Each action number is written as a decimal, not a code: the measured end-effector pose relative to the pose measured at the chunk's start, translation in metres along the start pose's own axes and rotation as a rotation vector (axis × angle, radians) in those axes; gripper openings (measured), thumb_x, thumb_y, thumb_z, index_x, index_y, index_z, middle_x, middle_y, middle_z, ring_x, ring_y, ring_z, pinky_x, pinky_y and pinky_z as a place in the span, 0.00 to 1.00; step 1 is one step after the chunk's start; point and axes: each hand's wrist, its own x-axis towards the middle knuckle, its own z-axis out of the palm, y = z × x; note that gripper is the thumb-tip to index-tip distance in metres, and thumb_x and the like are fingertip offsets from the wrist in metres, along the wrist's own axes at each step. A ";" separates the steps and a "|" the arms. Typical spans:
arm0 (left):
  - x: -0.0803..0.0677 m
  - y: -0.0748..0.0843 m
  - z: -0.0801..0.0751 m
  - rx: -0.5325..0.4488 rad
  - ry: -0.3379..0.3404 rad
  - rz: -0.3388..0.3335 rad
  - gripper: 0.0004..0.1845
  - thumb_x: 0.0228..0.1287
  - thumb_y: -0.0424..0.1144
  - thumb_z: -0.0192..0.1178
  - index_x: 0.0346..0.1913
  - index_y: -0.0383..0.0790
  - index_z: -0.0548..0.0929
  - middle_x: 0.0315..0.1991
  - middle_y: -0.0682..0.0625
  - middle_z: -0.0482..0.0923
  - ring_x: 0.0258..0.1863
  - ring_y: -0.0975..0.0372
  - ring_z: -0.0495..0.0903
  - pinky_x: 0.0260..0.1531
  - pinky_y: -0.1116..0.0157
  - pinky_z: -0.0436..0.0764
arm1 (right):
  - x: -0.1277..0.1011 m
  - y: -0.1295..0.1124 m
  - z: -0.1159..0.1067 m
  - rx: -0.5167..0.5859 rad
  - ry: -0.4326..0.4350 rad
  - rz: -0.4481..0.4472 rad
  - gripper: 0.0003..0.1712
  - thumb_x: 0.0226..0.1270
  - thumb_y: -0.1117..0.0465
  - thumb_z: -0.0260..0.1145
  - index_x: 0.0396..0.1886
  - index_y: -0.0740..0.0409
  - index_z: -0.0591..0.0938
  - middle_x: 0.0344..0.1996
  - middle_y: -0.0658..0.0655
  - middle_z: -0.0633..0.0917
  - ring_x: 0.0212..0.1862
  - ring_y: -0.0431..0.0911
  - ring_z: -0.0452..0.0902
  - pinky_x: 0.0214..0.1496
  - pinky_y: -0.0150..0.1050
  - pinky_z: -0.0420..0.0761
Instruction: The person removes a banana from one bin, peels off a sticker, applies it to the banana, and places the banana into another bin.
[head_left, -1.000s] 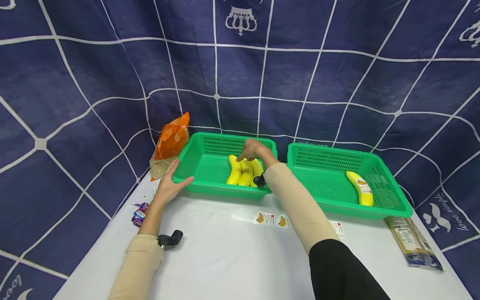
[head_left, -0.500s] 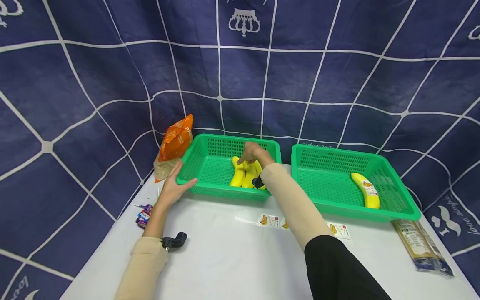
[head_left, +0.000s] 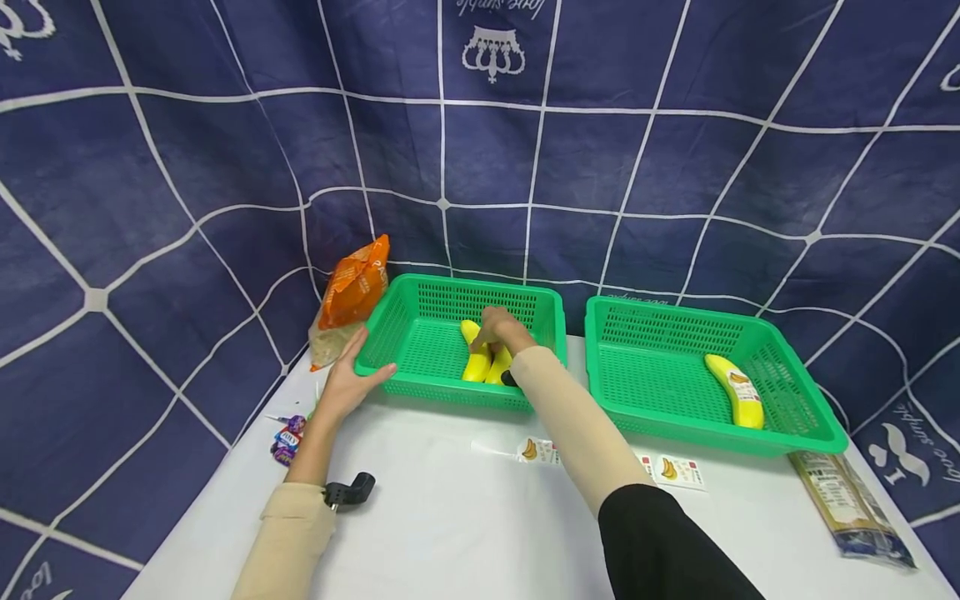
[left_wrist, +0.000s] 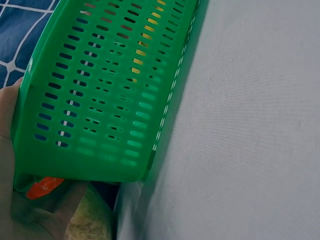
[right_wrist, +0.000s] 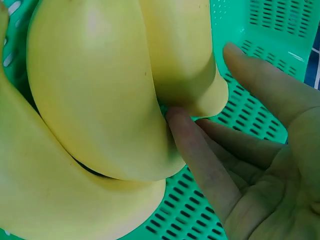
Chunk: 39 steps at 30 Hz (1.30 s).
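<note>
Two green baskets stand side by side on a white table (head_left: 450,517). My left hand (head_left: 352,379) grips the near left corner of the left basket (head_left: 405,333), thumb over its front rim; the left wrist view shows the palm (left_wrist: 7,130) against the basket wall (left_wrist: 110,100). My right hand (head_left: 498,327) reaches into that basket and rests on a bunch of yellow bananas (head_left: 476,365). In the right wrist view its fingers (right_wrist: 200,150) lie nearly straight, touching the banana tips (right_wrist: 100,90) just above the basket floor (right_wrist: 260,30). A single stickered banana (head_left: 738,390) lies in the right basket (head_left: 660,333).
An orange snack bag (head_left: 352,283) leans behind the left basket. Small wrapped sweets (head_left: 285,435) lie at the table's left edge. Banana stickers (head_left: 536,451) and another label (head_left: 675,471) lie in front of the baskets. A long packet (head_left: 847,500) sits at the right edge.
My right hand has slid slightly nearer and lower over the bananas, and my forearm now covers part of the bunch. The left hand keeps its hold on the basket corner.
</note>
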 end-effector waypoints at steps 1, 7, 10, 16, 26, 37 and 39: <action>0.000 0.000 0.000 0.004 0.001 0.000 0.52 0.56 0.52 0.69 0.78 0.48 0.50 0.80 0.51 0.44 0.78 0.46 0.45 0.74 0.42 0.50 | 0.000 -0.001 0.001 0.005 -0.004 0.003 0.24 0.56 0.55 0.75 0.46 0.61 0.75 0.41 0.61 0.82 0.37 0.48 0.84 0.40 0.36 0.85; -0.001 0.001 -0.001 0.020 -0.002 0.002 0.52 0.56 0.53 0.69 0.78 0.48 0.50 0.80 0.50 0.44 0.78 0.46 0.45 0.74 0.40 0.50 | 0.000 -0.004 0.004 0.007 -0.050 0.017 0.29 0.56 0.56 0.75 0.53 0.60 0.73 0.47 0.61 0.80 0.40 0.48 0.84 0.46 0.39 0.86; -0.001 0.001 0.000 0.022 -0.002 0.004 0.52 0.56 0.53 0.69 0.78 0.48 0.50 0.80 0.51 0.44 0.78 0.47 0.45 0.74 0.40 0.50 | 0.002 -0.005 0.005 -0.007 -0.069 0.012 0.30 0.56 0.56 0.76 0.54 0.60 0.73 0.47 0.61 0.80 0.40 0.49 0.85 0.48 0.40 0.86; -0.002 0.001 0.000 0.020 0.003 0.004 0.52 0.56 0.53 0.69 0.78 0.48 0.51 0.80 0.51 0.45 0.78 0.47 0.45 0.74 0.40 0.50 | 0.006 -0.006 0.005 0.013 -0.092 0.027 0.30 0.56 0.57 0.76 0.54 0.61 0.73 0.46 0.62 0.81 0.40 0.49 0.86 0.48 0.40 0.85; -0.002 0.001 -0.001 0.023 0.002 -0.010 0.52 0.57 0.54 0.69 0.78 0.50 0.49 0.80 0.53 0.43 0.79 0.47 0.43 0.74 0.40 0.49 | 0.004 0.000 0.008 0.224 -0.068 0.043 0.34 0.54 0.60 0.76 0.58 0.64 0.71 0.51 0.65 0.79 0.39 0.50 0.86 0.41 0.37 0.87; -0.002 0.004 -0.003 0.018 0.006 0.001 0.51 0.58 0.52 0.69 0.78 0.48 0.49 0.80 0.51 0.43 0.79 0.48 0.43 0.75 0.42 0.48 | 0.003 -0.001 0.003 0.219 0.032 0.073 0.32 0.50 0.58 0.79 0.51 0.63 0.74 0.39 0.62 0.82 0.33 0.48 0.87 0.36 0.35 0.87; -0.003 0.004 -0.001 0.022 0.000 -0.011 0.51 0.58 0.53 0.69 0.78 0.48 0.49 0.80 0.51 0.43 0.79 0.48 0.43 0.75 0.42 0.48 | 0.005 0.001 0.002 0.220 0.042 0.073 0.31 0.49 0.58 0.80 0.50 0.64 0.75 0.39 0.62 0.83 0.33 0.49 0.88 0.36 0.35 0.87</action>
